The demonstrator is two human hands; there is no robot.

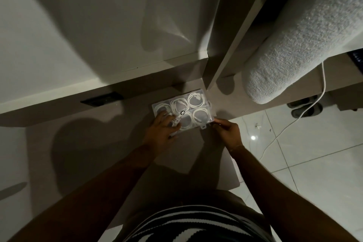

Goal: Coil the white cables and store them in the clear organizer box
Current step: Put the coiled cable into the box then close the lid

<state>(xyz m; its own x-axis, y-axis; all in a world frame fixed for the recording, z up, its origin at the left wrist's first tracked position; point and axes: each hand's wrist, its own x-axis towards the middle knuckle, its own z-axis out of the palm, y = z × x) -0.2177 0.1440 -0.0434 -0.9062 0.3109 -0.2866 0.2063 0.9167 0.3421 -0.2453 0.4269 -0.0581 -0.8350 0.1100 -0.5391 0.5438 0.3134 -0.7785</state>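
The clear organizer box (pixel 210 106) lies on a grey-brown desk top (pixel 110 135), close to the wall corner. Its compartments hold coiled white cables (pixel 196 100), one coil per cell. A small black round sticker (pixel 182 112) sits on the middle of the lid. My left hand (pixel 161 133) rests flat on the box's near left corner, fingers spread over the lid. My right hand (pixel 227 131) pinches the box's near right edge, beside a small latch tab (pixel 203 126). Whether the lid is fully down I cannot tell.
A dark socket plate (pixel 102 99) is set in the desk at the left. A fuzzy grey bolster (pixel 294 45) juts in at the right. On the white tiled floor trails a loose white cable (pixel 306 110), past a pair of dark shoes (pixel 305 107).
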